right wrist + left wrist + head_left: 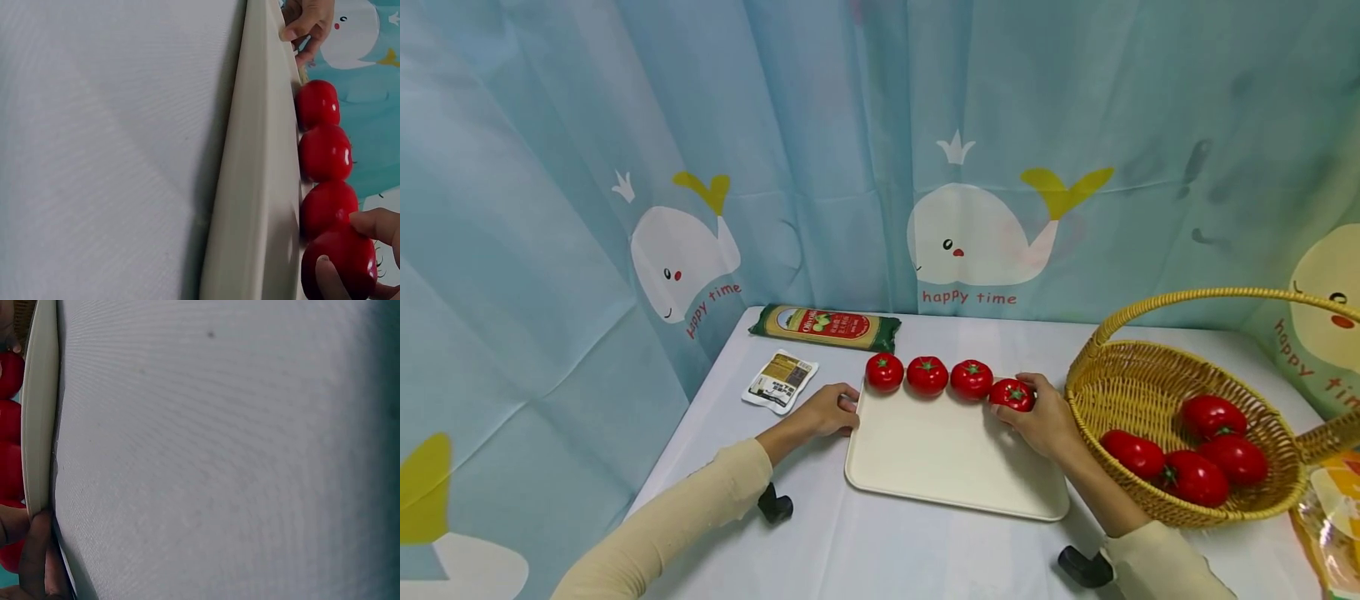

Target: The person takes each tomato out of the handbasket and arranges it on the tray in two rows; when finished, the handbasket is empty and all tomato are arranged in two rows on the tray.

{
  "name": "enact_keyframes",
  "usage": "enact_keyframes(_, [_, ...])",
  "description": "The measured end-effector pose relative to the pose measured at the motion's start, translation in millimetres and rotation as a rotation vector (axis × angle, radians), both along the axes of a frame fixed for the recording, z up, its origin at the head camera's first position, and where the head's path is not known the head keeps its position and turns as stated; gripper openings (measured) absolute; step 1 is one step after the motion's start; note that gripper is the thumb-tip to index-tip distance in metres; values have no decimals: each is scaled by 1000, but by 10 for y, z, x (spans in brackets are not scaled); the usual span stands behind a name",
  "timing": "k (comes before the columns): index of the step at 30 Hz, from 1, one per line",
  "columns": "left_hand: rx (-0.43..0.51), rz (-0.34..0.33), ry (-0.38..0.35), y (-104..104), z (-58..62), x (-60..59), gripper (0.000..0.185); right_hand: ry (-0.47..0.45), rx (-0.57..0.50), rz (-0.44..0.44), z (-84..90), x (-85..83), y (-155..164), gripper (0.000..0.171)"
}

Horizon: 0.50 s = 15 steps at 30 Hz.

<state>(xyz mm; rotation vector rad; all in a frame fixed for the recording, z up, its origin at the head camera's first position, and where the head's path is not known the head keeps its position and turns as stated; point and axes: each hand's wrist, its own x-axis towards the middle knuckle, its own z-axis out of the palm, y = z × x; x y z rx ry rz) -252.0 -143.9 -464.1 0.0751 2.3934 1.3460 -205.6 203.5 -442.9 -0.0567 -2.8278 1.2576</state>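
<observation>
A cream tray [955, 454] lies on the white table with a row of red tomatoes along its far edge. My left hand [831, 411] grips the tray's left rim; in the left wrist view the thumb [12, 524] lies over the rim and fingers come up from below. My right hand [1043, 414] holds the rightmost tomato [1011, 395] at the tray's far right corner. Thumb and fingers sit on either side of this tomato [342, 262] in the right wrist view. Beside it in the row is another tomato [972, 380].
To the right, a wicker basket [1131, 387] with a tall handle holds several tomatoes [1198, 479]. A green and red package [823, 327] lies at the back left, near a small white pouch [781, 381]. A plastic bag [1333, 533] is at the right edge. A patterned curtain [850, 167] hangs behind.
</observation>
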Motion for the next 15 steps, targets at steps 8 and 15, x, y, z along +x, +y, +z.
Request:
enact_keyframes(8, [3,4,-5,-2,8,-2,46,6,29,1,-39,-33,18,70])
enact_keyframes(15, [18,8,-7,1,5,6,46,0,51,-4,-54,-74,30,73])
